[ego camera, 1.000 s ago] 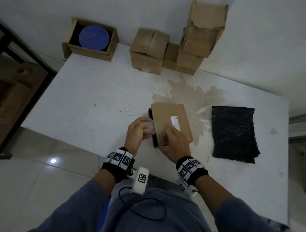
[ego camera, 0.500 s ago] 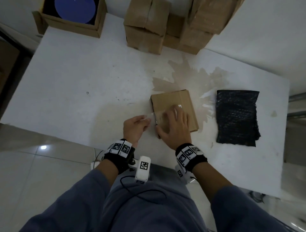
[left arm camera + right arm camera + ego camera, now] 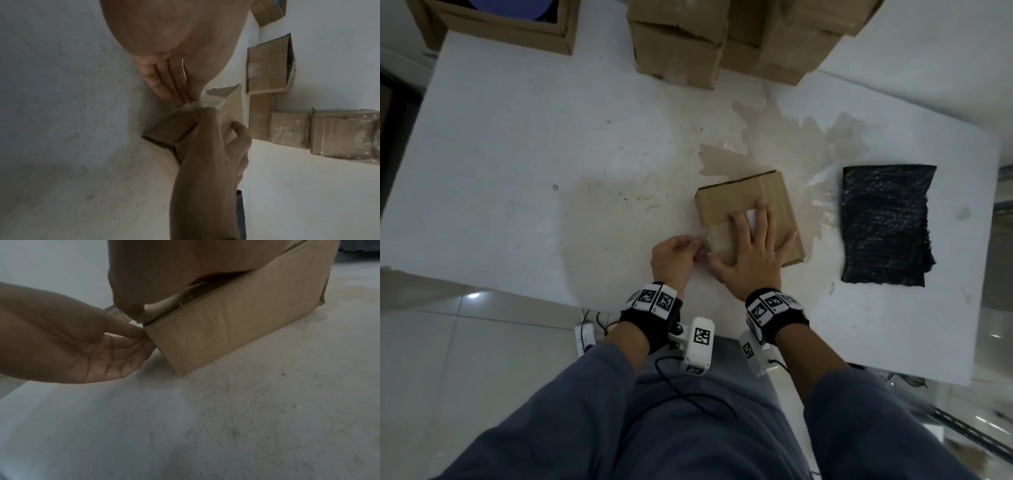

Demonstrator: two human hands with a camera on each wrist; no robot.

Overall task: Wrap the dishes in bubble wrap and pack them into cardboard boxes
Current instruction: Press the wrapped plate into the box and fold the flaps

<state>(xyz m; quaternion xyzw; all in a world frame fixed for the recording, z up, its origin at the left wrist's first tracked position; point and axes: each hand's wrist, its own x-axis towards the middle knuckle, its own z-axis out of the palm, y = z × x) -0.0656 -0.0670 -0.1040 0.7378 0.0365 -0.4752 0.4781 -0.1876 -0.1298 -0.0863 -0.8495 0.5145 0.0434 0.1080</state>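
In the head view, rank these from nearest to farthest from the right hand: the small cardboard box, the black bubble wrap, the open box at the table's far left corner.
1. Small cardboard box: directly under the right hand, which presses flat on its top.
2. Black bubble wrap: lying flat to the right, apart from the hand.
3. Open box: far left corner of the table.

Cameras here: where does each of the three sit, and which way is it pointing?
Head: worn on the head, looking down at the table; shows both arms, left hand and right hand on the cardboard box.
Left wrist: looks along the left hand's fingers at the box.
Right wrist: under the right palm, looking along the box's side.
Shared: all three show the box; both wrist views show the other hand.
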